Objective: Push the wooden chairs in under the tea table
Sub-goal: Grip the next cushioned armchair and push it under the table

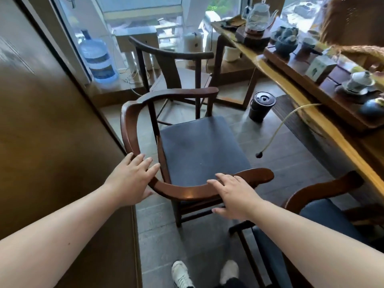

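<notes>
A dark wooden chair (pixel 199 146) with a curved backrest rail and a blue-grey seat cushion stands in the middle of the floor, apart from the long wooden tea table (pixel 311 113) on the right. My left hand (pixel 133 175) lies with fingers spread on the rail's left curve. My right hand (pixel 232 194) rests with fingers apart on the rail's near right part. Neither hand is closed around the rail. A second chair (pixel 172 57) stands further back by the window. A third chair (pixel 324 206) sits at the lower right, partly beneath the table edge.
A black lidded bucket (pixel 261 109) stands on the floor beside the table, with a thin hose (pixel 278 125) hanging from the tabletop. Teaware (pixel 259 17) crowds the table. A water jug (pixel 97 59) sits by the window. A brown wall panel (pixel 52 132) runs close on the left.
</notes>
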`<action>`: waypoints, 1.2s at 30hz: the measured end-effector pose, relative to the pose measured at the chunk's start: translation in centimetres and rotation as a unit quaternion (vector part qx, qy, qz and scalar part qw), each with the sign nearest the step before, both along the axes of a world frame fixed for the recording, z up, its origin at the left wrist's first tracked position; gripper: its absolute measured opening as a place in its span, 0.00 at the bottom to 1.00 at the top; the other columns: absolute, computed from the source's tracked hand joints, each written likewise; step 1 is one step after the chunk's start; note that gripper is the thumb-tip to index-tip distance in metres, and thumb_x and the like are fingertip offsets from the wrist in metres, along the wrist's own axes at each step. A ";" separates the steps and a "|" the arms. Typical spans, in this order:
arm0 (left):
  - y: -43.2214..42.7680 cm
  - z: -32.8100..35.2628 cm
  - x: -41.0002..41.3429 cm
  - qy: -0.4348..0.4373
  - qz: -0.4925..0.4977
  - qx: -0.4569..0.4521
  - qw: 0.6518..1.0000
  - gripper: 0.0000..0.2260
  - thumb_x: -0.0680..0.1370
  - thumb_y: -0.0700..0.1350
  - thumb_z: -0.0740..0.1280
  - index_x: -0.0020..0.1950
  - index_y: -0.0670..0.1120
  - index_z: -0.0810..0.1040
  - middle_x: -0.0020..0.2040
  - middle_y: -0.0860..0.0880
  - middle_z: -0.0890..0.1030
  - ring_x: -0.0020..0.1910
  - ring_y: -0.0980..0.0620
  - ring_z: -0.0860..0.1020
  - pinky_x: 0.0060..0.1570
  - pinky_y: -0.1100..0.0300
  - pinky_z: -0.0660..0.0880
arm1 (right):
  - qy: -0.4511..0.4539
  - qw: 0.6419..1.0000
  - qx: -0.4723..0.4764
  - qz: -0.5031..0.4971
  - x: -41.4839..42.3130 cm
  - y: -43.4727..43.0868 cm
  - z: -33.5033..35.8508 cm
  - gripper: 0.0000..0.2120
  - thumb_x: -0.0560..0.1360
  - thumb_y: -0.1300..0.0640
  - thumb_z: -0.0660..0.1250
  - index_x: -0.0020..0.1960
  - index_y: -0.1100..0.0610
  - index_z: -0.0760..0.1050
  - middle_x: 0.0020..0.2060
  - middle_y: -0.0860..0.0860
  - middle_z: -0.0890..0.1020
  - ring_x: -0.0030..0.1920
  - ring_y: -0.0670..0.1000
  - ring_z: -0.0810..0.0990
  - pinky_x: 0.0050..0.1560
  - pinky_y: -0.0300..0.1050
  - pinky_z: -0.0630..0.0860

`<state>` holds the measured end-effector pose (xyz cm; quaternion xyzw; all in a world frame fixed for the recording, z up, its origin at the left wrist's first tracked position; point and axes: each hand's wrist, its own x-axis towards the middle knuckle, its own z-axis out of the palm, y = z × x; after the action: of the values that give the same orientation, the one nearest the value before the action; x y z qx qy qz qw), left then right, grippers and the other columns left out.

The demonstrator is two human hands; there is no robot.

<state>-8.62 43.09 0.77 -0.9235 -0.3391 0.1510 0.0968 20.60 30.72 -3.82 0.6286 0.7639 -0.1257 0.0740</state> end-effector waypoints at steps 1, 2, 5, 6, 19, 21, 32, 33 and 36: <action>0.9 -0.2 0.1 0.005 -0.002 -0.003 1.000 0.37 0.73 0.67 0.60 0.76 0.50 0.54 0.75 0.44 0.64 0.74 0.42 0.58 0.72 0.42 0.54 | -0.004 1.000 -0.006 0.008 -0.2 1.2 -0.5 0.41 0.70 0.35 0.67 0.74 0.50 0.56 0.74 0.58 0.62 0.72 0.57 0.61 0.70 0.56 0.60; 1.6 -0.5 0.1 0.011 -0.002 -0.009 1.000 0.37 0.73 0.67 0.61 0.76 0.51 0.54 0.75 0.45 0.64 0.74 0.42 0.58 0.73 0.42 0.54 | -0.004 1.000 -0.015 0.015 -0.2 2.2 -0.9 0.40 0.69 0.35 0.68 0.74 0.50 0.57 0.73 0.58 0.63 0.71 0.57 0.63 0.69 0.56 0.62; 3.4 -2.3 0.3 0.027 0.012 -0.024 0.999 0.38 0.72 0.66 0.63 0.75 0.52 0.53 0.75 0.45 0.64 0.74 0.42 0.57 0.73 0.40 0.54 | 0.009 0.999 -0.036 0.036 -0.1 5.7 -3.2 0.40 0.66 0.34 0.70 0.70 0.50 0.60 0.70 0.57 0.67 0.67 0.58 0.66 0.65 0.56 0.66; 3.8 -2.9 0.5 0.038 0.015 -0.031 0.999 0.38 0.72 0.66 0.63 0.75 0.52 0.53 0.75 0.45 0.64 0.75 0.42 0.57 0.73 0.40 0.54 | 0.011 0.998 -0.051 0.044 0.1 6.6 -3.9 0.40 0.65 0.34 0.70 0.70 0.50 0.60 0.69 0.56 0.67 0.67 0.58 0.66 0.64 0.57 0.66; 9.6 -5.9 1.8 0.156 -0.025 -0.136 0.978 0.25 0.70 0.70 0.60 0.60 0.59 0.72 0.57 0.57 0.78 0.61 0.52 0.72 0.68 0.46 0.61 | 0.061 0.959 -0.267 0.075 3.2 12.1 -11.6 0.39 0.49 0.15 0.58 0.38 0.49 0.71 0.34 0.45 0.78 0.37 0.51 0.76 0.34 0.47 0.71; 9.3 -6.0 1.3 0.169 -0.062 -0.130 0.975 0.26 0.70 0.71 0.55 0.61 0.59 0.72 0.57 0.57 0.77 0.60 0.51 0.72 0.64 0.47 0.62 | 0.070 0.959 -0.267 0.070 3.3 12.3 -12.0 0.41 0.46 0.14 0.56 0.36 0.49 0.70 0.32 0.44 0.77 0.34 0.49 0.75 0.33 0.47 0.69; 8.7 -7.3 2.9 0.207 -0.152 -0.130 0.958 0.15 0.76 0.55 0.57 0.62 0.54 0.69 0.60 0.54 0.77 0.58 0.45 0.74 0.58 0.49 0.68 | 0.075 0.950 -0.295 0.064 6.3 11.5 -11.8 0.38 0.49 0.17 0.61 0.39 0.49 0.71 0.34 0.43 0.76 0.36 0.50 0.75 0.35 0.47 0.68; 8.5 -7.3 3.5 0.200 -0.158 -0.131 0.958 0.15 0.77 0.55 0.56 0.61 0.54 0.69 0.59 0.53 0.78 0.57 0.45 0.74 0.57 0.48 0.69 | 0.071 0.950 -0.298 0.066 6.8 11.4 -11.7 0.38 0.49 0.17 0.62 0.40 0.49 0.72 0.35 0.43 0.76 0.37 0.50 0.75 0.35 0.47 0.68; 7.9 -7.4 5.2 0.169 -0.169 -0.142 0.961 0.12 0.77 0.55 0.57 0.57 0.52 0.71 0.53 0.52 0.80 0.51 0.45 0.76 0.54 0.48 0.71 | 0.065 0.945 -0.316 0.054 8.5 11.1 -11.1 0.38 0.50 0.19 0.65 0.42 0.49 0.73 0.36 0.44 0.76 0.39 0.51 0.76 0.34 0.46 0.68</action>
<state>-3.38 51.02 -6.60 -0.9328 -0.1317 0.3325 0.0447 29.08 41.83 -14.88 0.5214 0.7209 -0.3968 0.2259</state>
